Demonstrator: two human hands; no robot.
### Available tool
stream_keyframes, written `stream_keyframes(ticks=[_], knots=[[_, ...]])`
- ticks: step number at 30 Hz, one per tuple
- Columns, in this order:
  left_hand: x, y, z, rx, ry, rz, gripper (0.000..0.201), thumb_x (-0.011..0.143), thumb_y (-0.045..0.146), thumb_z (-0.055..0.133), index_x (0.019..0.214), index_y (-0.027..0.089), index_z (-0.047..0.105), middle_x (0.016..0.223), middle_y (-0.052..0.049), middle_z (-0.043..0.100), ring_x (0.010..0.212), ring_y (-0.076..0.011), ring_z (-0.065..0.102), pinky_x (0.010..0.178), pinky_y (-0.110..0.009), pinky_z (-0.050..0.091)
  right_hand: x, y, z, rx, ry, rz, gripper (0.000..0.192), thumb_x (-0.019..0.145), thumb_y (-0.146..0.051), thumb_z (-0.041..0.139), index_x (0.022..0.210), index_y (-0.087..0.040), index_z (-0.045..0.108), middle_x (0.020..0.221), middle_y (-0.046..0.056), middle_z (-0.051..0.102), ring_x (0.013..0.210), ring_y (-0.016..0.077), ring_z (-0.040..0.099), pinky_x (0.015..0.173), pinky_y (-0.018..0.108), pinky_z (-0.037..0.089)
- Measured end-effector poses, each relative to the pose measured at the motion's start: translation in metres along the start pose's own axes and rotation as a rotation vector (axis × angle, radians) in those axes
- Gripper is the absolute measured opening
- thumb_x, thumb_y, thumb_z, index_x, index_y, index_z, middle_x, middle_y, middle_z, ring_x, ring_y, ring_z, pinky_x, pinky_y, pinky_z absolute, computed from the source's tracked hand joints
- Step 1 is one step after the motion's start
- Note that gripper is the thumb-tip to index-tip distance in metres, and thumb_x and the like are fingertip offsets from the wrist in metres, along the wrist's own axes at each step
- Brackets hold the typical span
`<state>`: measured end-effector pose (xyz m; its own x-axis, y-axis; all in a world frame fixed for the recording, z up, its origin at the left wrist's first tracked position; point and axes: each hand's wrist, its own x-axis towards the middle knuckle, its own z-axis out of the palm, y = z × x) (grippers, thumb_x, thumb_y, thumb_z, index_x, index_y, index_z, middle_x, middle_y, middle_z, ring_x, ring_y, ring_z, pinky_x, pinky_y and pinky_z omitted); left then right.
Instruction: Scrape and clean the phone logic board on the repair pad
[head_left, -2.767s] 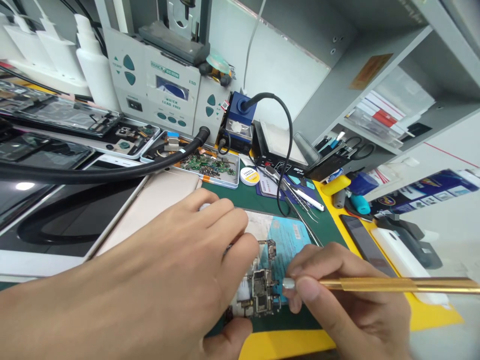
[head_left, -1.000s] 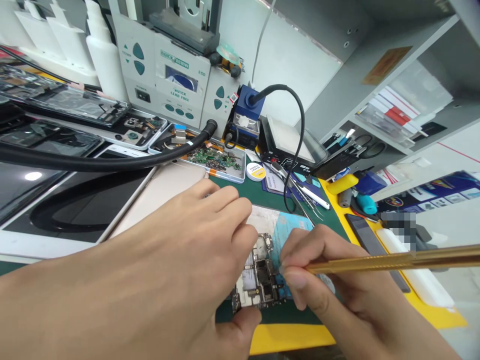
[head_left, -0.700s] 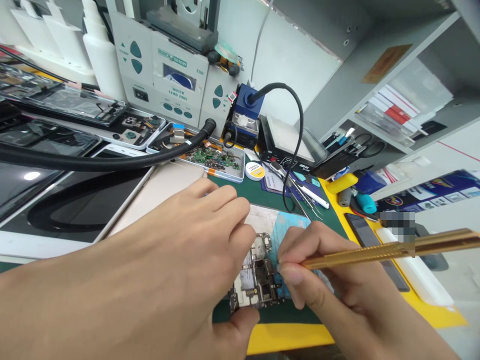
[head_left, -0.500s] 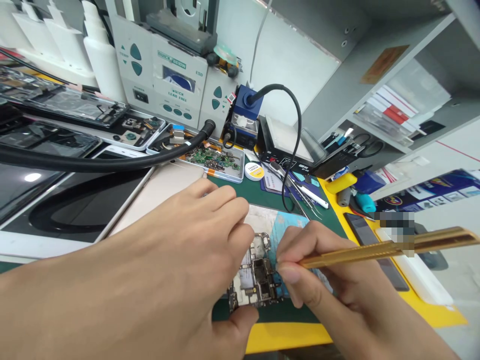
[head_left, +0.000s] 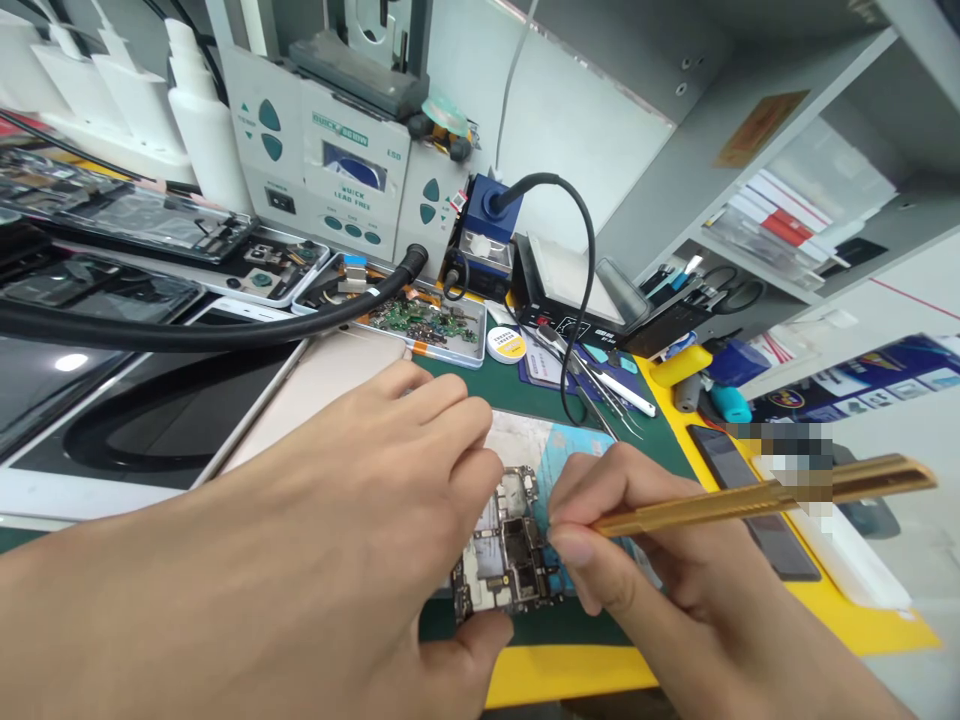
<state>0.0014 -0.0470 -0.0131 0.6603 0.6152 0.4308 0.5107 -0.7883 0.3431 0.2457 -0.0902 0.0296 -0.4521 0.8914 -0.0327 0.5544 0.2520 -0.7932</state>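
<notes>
The left hand (head_left: 330, 540) lies palm down over the green work mat (head_left: 525, 395), its fingers curled and its thumb and fingertips pinching the edges of a small bare phone circuit board (head_left: 504, 560) with dark chips and silvery shields, which it holds steady flat on the mat. The right hand (head_left: 675, 590) is closed in a pen grip around a long, thin gold-coloured metal tool (head_left: 757, 495); the tool's working end is hidden behind the fingertips right at the board's right edge, while its shaft runs out to the right. Under and beside the board lies a pale blue rectangular card (head_left: 574, 465). Just behind, steel tweezers (head_left: 600, 385) and a round white tin with a yellow label (head_left: 506, 343) rest on the mat. Farther back stands a grey hot-air rework station (head_left: 330, 190), its thick black hose (head_left: 187, 330) sweeping left across dismantled phones, next to a shallow metal tray of small green parts (head_left: 420, 325).
</notes>
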Motion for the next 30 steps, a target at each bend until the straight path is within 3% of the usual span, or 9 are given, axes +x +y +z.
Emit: stream_keyframes(ticks=[10, 18, 24, 30], knots=[[0.0007, 0.0015, 0.0006, -0.015, 0.009, -0.003, 0.036, 0.08, 0.057, 0.079, 0.095, 0.028, 0.065, 0.095, -0.002, 0.063, 0.093, -0.0284, 0.055, 0.092, -0.058, 0.043, 0.0005, 0.0071, -0.0005, 0.125, 0.021, 0.02, 0.019, 0.114, -0.032, 0.052, 0.097, -0.028, 0.058, 0.089, -0.003, 0.056, 0.076, 0.0157, 0.05, 0.067, 0.032, 0.041], [0.0041, 0.003, 0.0036, 0.041, 0.081, 0.053, 0.034, 0.077, 0.052, 0.08, 0.099, 0.029, 0.071, 0.101, -0.006, 0.069, 0.105, -0.0345, 0.063, 0.097, -0.058, 0.051, -0.0017, 0.0085, 0.0003, 0.299, 0.015, 0.08, 0.019, 0.114, -0.034, 0.055, 0.096, -0.027, 0.057, 0.076, -0.005, 0.053, 0.066, 0.0148, 0.047, 0.059, 0.03, 0.038], [0.0081, 0.0024, 0.0043, 0.062, 0.109, 0.105, 0.028, 0.075, 0.041, 0.08, 0.1, 0.03, 0.073, 0.105, -0.006, 0.07, 0.113, -0.0355, 0.064, 0.101, -0.055, 0.054, 0.0009, 0.0086, 0.0007, 0.217, 0.04, 0.055, 0.018, 0.113, -0.032, 0.055, 0.097, -0.027, 0.06, 0.082, -0.004, 0.055, 0.072, 0.0157, 0.051, 0.065, 0.032, 0.041], [0.004, 0.0026, 0.0001, 0.039, 0.07, 0.054, 0.027, 0.077, 0.049, 0.078, 0.092, 0.029, 0.069, 0.096, -0.005, 0.067, 0.1, -0.0328, 0.063, 0.098, -0.057, 0.05, -0.0007, 0.0076, 0.001, 0.202, 0.045, 0.051, 0.018, 0.114, -0.031, 0.054, 0.097, -0.027, 0.06, 0.086, -0.003, 0.056, 0.074, 0.0155, 0.051, 0.066, 0.032, 0.041]])
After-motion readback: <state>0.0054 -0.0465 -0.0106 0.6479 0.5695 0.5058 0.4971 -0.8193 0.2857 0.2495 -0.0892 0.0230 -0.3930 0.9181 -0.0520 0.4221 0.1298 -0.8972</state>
